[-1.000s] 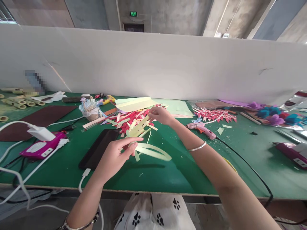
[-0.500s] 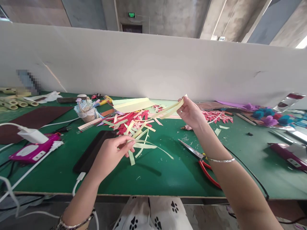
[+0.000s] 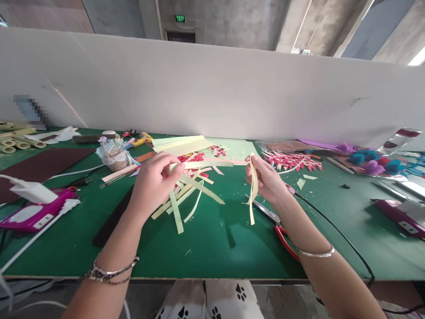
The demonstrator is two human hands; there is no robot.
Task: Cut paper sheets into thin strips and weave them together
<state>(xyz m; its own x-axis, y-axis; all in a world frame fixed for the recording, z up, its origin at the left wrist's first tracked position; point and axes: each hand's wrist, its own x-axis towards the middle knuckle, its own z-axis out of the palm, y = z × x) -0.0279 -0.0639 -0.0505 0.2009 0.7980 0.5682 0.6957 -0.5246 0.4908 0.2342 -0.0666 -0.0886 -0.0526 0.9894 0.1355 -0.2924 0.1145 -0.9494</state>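
Downward from right hand (image 3: pixel 266 179) — yellow strips (image 3: pixel 254 184)

A flat, narrow pale green strip (image 3: pixel 209 164) is pinched in the left fingers (image 3: pixel 168 159), reaching nearly level from them toward the right fingers (image 3: pixel 260 165). From the right fingers hangs a limp pale yellow bundle (image 3: pixel 253 188), slightly curled, its ends uneven. Below the left fingers, more pale green and yellow strips (image 3: pixel 175 210) splay crosswise, some straight, one bowed.
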